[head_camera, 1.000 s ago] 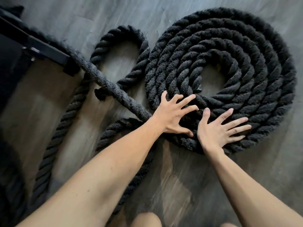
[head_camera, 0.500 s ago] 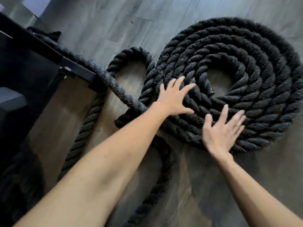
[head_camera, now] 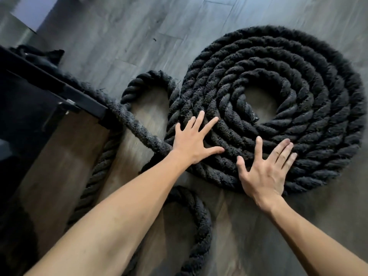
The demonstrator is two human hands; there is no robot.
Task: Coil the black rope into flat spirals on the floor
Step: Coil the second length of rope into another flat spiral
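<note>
A thick black twisted rope lies on the wooden floor as a flat spiral [head_camera: 310, 80] of several turns, with a bare gap at its centre. My left hand [head_camera: 194, 141] rests flat on the spiral's near-left turns, fingers spread, holding nothing. My right hand [head_camera: 264, 170] presses flat on the near edge of the spiral, fingers apart as well. Loose rope [head_camera: 147, 84] loops to the left of the spiral. Another stretch of rope [head_camera: 197, 222] curves toward me under my left forearm.
A black metal frame bar [head_camera: 79, 96] crosses the left side, and a taut length of rope [head_camera: 137, 126] runs from under it to my left wrist. More rope [head_camera: 93, 182] trails along the floor at the left. Grey plank floor [head_camera: 123, 30] lies beyond the spiral.
My left hand has slid leftward along the spiral's turns, and the right hand shifted a little. The view has tilted, so the frame bar and spiral sit lower.
</note>
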